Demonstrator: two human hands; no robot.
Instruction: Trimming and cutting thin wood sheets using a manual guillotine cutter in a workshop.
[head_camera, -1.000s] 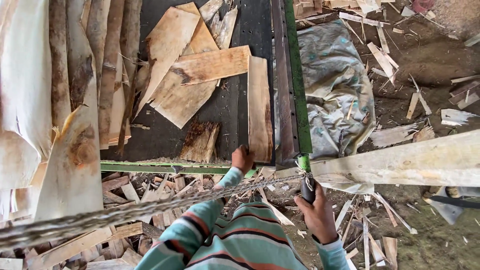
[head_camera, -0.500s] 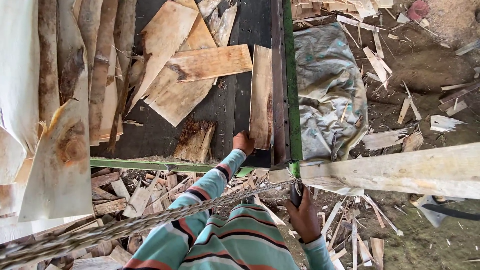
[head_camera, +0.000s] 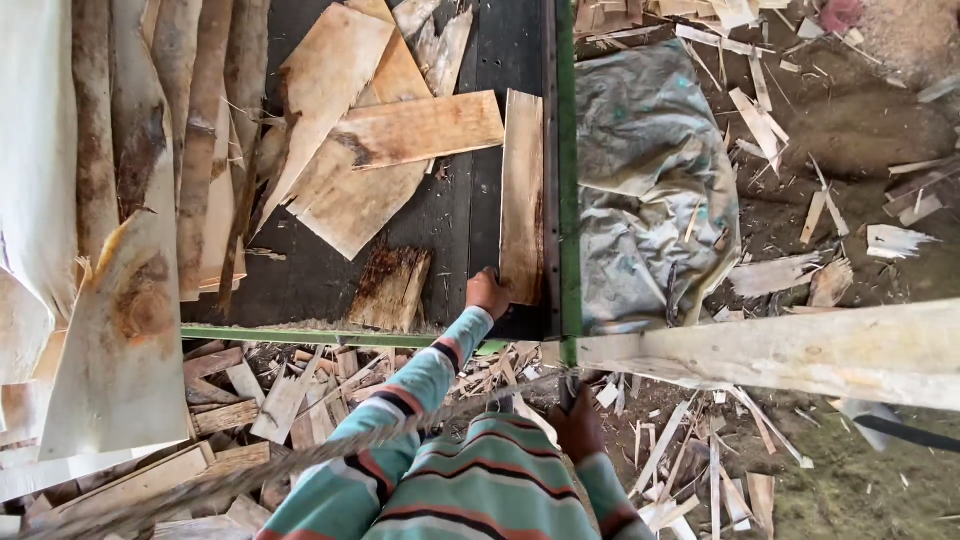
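Dark desk (head_camera: 470, 215) edge: left hand (head_camera: 488, 292) grips narrow veneer strip (head_camera: 522, 195).
Brittle strip may splinter; right hand (head_camera: 578, 425) closed on a dark tool (head_camera: 567, 392).

Long sleeves striped teal, grey, orange and dark red.

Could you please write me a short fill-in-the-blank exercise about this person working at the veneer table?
1. The left hand touches the near end of a narrow ____ strip.
2. The dark table's edge rail is painted ____.
3. The right hand hangs ____ the table's corner.
4. The person's sleeves are ____.

Missing words: veneer; green; below; striped
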